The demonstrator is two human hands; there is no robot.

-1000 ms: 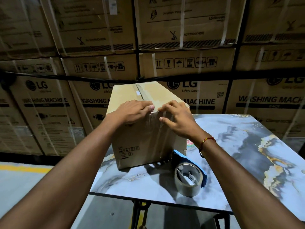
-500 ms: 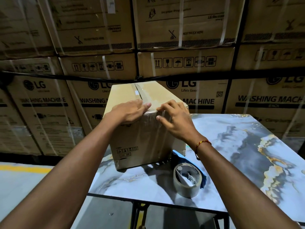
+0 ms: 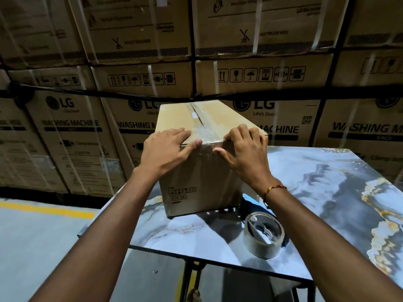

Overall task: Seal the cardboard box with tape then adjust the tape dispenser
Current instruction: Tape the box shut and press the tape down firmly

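Stacked cartons [image 3: 65, 131] filled the top half of the frame. A marbled surface [image 3: 327, 192] took the lower right. On its far left corner, at frame centre, stood the box [image 3: 202, 177], clear tape [image 3: 204, 129] running along its top seam and over the near edge. The left hand [image 3: 168, 151] lay flat on the near top edge, its grip spread, thumb pressing the tape. The right hand [image 3: 246, 151] pressed beside it, fingers curled on top, thumb on the front face. The dispenser [image 3: 265, 236] lay near the box's lower right corner, under the right wrist.
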